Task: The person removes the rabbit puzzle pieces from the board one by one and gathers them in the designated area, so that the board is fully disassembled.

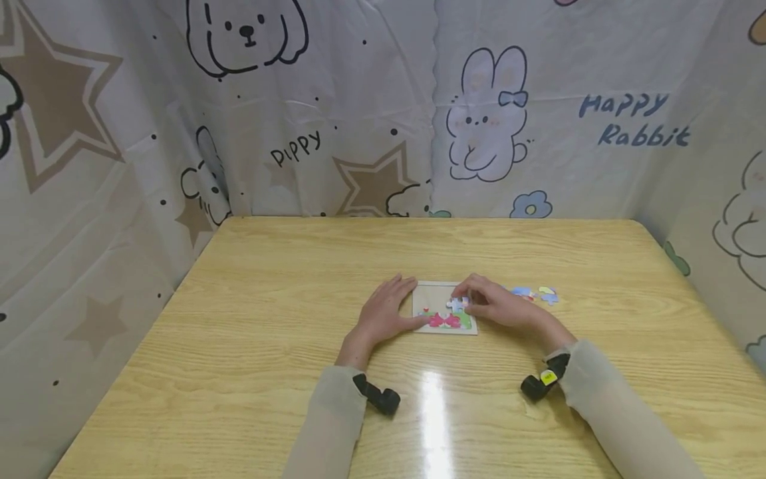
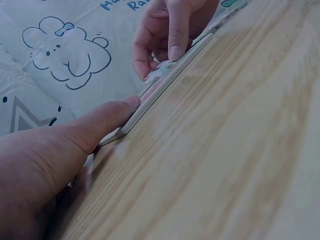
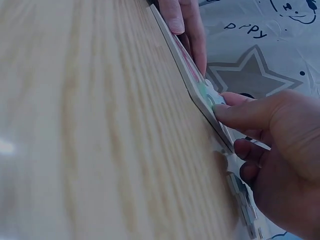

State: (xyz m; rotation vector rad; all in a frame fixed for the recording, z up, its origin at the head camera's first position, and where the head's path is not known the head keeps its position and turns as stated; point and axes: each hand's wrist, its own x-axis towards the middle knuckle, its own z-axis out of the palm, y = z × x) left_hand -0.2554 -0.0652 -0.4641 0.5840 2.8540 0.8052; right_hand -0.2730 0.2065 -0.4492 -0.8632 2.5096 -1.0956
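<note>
A shallow puzzle tray with a pale rim lies on the table. Joined pieces, green with red shapes, fill its near side. My left hand is spread at the tray's left side, its thumb lying on the near left corner and its fingers along the far left. Between thumb and fingertips my right hand pinches a light-blue puzzle piece over the right part of the tray, close above the joined pieces. In the left wrist view that puzzle piece stands tilted at the tray's edge.
Loose puzzle pieces lie on the table right of the tray, partly behind the right hand. A wooden table reaches back to a printed curtain. Each wrist wears a small black camera.
</note>
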